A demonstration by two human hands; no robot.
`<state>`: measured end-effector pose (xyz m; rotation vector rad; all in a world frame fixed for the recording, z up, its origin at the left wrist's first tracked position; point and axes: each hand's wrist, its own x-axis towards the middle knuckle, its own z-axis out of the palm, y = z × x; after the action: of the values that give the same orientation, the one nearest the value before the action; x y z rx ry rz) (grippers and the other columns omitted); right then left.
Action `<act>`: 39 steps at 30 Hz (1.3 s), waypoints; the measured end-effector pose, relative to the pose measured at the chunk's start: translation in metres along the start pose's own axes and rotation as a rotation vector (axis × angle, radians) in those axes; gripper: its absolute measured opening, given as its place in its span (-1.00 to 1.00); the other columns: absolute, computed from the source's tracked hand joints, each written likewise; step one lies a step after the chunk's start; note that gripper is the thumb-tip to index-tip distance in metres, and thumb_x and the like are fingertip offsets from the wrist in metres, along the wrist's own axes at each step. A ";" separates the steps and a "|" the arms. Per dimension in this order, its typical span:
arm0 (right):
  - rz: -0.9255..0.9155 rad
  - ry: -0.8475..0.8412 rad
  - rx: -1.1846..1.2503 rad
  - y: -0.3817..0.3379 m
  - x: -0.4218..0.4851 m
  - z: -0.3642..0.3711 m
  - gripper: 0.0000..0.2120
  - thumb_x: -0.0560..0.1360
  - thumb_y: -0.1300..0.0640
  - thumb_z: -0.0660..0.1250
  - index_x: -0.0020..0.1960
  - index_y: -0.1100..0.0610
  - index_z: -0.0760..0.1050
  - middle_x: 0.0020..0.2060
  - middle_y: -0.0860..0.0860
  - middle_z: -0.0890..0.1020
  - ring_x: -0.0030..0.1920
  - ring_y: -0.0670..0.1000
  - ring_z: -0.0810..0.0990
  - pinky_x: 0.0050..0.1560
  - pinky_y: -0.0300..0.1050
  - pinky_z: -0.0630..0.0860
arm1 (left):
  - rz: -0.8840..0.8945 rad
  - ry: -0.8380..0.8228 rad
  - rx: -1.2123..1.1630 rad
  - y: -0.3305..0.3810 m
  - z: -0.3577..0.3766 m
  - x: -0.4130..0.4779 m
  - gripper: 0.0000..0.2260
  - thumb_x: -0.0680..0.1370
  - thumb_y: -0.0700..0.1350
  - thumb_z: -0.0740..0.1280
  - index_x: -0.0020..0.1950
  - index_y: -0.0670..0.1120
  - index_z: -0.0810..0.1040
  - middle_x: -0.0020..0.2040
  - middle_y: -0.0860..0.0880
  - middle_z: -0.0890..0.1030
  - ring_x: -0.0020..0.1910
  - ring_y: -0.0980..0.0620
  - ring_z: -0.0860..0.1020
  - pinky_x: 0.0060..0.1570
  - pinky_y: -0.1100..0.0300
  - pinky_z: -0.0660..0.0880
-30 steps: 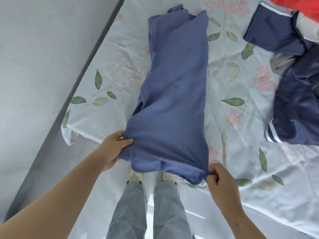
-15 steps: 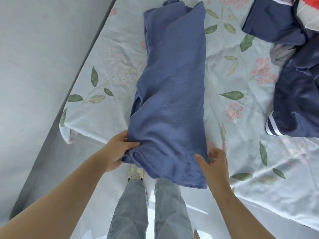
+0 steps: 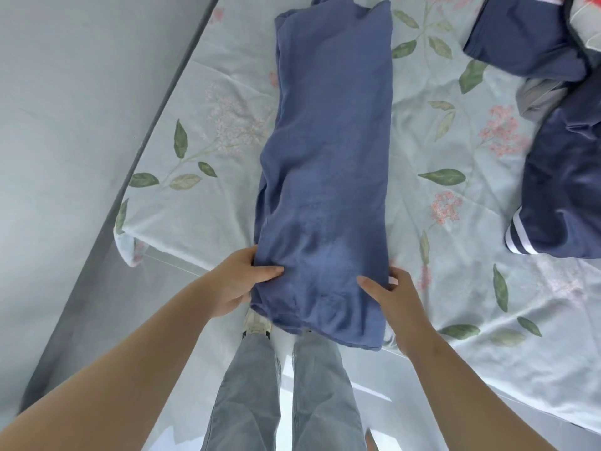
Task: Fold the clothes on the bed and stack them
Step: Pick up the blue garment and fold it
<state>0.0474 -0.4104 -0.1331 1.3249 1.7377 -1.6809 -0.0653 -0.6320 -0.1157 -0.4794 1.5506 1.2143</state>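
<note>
Whereas both hands pinched the near hem corners a second ago, they now sit farther up the blue garment (image 3: 325,177), one at each long edge. The garment lies on the bed (image 3: 455,288) as a narrow lengthwise strip. Its far end points away from the person and its near end hangs over the bed edge.

Left hand (image 3: 237,281): the thumb lies on top of the cloth and the other fingers (image 3: 227,265) wrap round the left edge, pinching it.

Right hand (image 3: 395,301): it has released the hem corner. The thumb now rests flat on the cloth and the other fingers lie loosely curled along the right edge. Whether they have closed on the fabric cannot be determined.

Assessment: the lengthwise folds appear complete, and the new hand placement suggests a crosswise fold is being prepared. It will probably carry the near end toward the far end.

Remaining work: the navy clothes (image 3: 566,190) lie crumpled well apart at the right, with a red item (image 3: 588,1) beyond them. No stack is visible yet.
</note>
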 end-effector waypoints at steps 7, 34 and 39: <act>0.097 0.127 -0.303 0.011 0.005 0.002 -0.87 0.39 0.27 0.25 -0.06 0.16 0.41 -0.32 0.01 0.48 -0.23 0.11 0.44 -0.33 -0.17 0.30 | -0.089 0.285 0.492 -0.008 -0.019 0.001 -0.87 0.47 -0.31 0.30 0.02 -0.24 0.49 -0.16 -0.13 0.54 -0.17 -0.11 0.49 -0.22 0.17 0.41; 0.164 -0.110 0.016 -0.001 -0.080 -0.035 -0.81 0.47 0.07 0.40 0.01 0.16 0.59 -0.11 0.07 0.70 -0.06 0.11 0.66 0.07 0.05 0.58 | -0.087 0.108 -0.035 0.012 -0.004 -0.082 -0.73 0.50 -0.13 0.40 0.13 -0.23 0.54 -0.01 -0.16 0.68 -0.09 -0.11 0.64 -0.22 0.13 0.53; 0.172 -0.225 0.185 -0.028 -0.067 -0.049 -0.83 0.52 0.16 0.35 0.08 0.20 0.57 -0.06 0.09 0.71 -0.01 0.11 0.67 0.00 -0.02 0.59 | -0.210 -0.012 -0.040 0.036 0.007 -0.077 -0.84 0.54 -0.23 0.33 0.11 -0.20 0.54 -0.07 -0.17 0.69 -0.16 -0.09 0.67 -0.23 0.11 0.61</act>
<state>0.0730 -0.3849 -0.0535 1.2656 1.3316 -1.8456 -0.0629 -0.6332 -0.0301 -0.6438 1.4289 1.0859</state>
